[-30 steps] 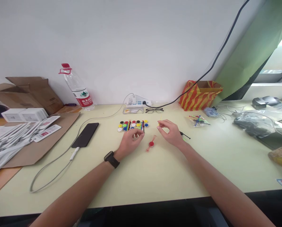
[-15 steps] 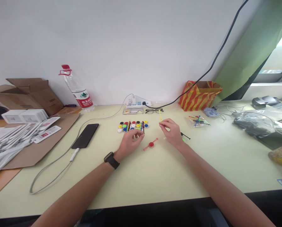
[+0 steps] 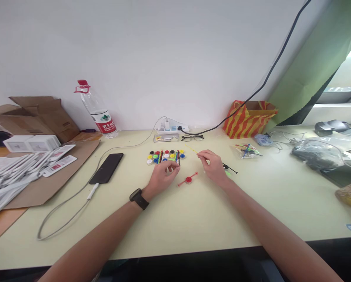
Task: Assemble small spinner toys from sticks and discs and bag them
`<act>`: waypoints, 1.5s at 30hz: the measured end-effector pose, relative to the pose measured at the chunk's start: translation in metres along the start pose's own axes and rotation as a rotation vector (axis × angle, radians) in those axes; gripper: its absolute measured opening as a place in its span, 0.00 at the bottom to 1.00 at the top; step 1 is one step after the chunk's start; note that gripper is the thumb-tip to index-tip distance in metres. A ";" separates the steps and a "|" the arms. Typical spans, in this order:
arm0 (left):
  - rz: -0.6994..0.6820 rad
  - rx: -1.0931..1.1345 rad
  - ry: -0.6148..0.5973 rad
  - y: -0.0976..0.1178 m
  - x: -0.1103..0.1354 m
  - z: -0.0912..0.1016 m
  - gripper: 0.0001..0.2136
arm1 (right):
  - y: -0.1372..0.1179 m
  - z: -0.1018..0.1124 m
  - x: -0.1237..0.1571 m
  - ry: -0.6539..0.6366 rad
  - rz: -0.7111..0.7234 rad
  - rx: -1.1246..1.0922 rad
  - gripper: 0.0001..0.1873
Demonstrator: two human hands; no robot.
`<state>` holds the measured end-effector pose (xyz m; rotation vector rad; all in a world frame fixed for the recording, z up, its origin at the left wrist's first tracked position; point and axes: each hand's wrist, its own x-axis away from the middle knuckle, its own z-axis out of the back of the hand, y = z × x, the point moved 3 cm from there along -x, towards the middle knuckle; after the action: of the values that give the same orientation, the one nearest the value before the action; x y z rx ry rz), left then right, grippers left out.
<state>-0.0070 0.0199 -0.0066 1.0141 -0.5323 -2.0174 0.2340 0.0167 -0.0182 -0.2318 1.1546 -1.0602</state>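
Observation:
My left hand (image 3: 161,177) rests on the table with fingers curled together, pinching something small that I cannot make out, just in front of a cluster of several coloured round pieces and sticks (image 3: 165,156). My right hand (image 3: 214,166) pinches a thin yellow stick (image 3: 192,150) that points up and to the left. A red disc on a red stick (image 3: 188,179) lies on the table between the two hands. A green and a black stick (image 3: 230,169) lie right of my right hand.
A black phone (image 3: 106,168) on a grey cable lies left. A water bottle (image 3: 95,109), power strip (image 3: 172,127), glasses (image 3: 192,137), striped bag (image 3: 248,116) and a small packet of parts (image 3: 246,150) stand behind. Cardboard and white boxes (image 3: 31,143) fill the left side.
My right hand turned the yellow stick from upright to slanting left and shifted slightly. The red disc's stick swung to a flatter angle. My left hand stayed put.

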 end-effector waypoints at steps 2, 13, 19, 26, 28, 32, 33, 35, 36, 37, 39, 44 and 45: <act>0.000 0.004 -0.002 0.000 0.000 0.000 0.05 | 0.001 -0.002 0.000 -0.032 0.015 0.033 0.16; 0.002 0.009 -0.011 0.000 0.000 0.000 0.05 | 0.004 -0.011 0.003 -0.225 0.041 0.134 0.18; 0.005 0.008 -0.027 0.001 0.000 0.000 0.04 | 0.003 -0.011 0.004 -0.277 0.033 0.151 0.18; 0.009 0.009 -0.022 0.000 0.001 -0.001 0.05 | -0.001 -0.011 0.003 -0.290 0.047 0.154 0.17; 0.003 0.010 -0.024 0.000 0.001 -0.002 0.04 | -0.003 -0.010 0.002 -0.285 0.049 0.155 0.15; 0.005 0.011 -0.021 0.000 0.001 -0.001 0.04 | -0.005 -0.005 -0.002 -0.268 0.025 0.196 0.11; 0.007 0.010 -0.021 0.000 0.001 -0.001 0.04 | -0.005 -0.002 -0.003 -0.258 0.014 0.207 0.11; 0.005 0.009 -0.026 0.001 0.001 0.000 0.04 | -0.003 0.003 -0.006 -0.237 -0.010 0.227 0.11; 0.002 0.010 -0.029 0.001 0.001 0.000 0.05 | -0.002 0.006 -0.007 -0.227 -0.024 0.237 0.11; -0.001 0.012 -0.030 0.000 0.001 0.000 0.05 | -0.001 0.009 -0.008 -0.219 -0.038 0.247 0.11; -0.001 0.013 -0.030 0.000 0.001 -0.001 0.05 | 0.002 0.016 -0.010 -0.207 -0.066 0.263 0.11; 0.008 0.007 -0.028 -0.001 0.001 -0.001 0.05 | 0.005 0.032 -0.011 -0.214 -0.121 0.276 0.15; 0.009 0.005 -0.031 0.000 0.001 -0.001 0.05 | 0.004 0.034 -0.010 -0.219 -0.128 0.272 0.16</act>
<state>-0.0070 0.0193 -0.0078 0.9832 -0.5583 -2.0273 0.2646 0.0151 0.0007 -0.2038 0.7978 -1.2584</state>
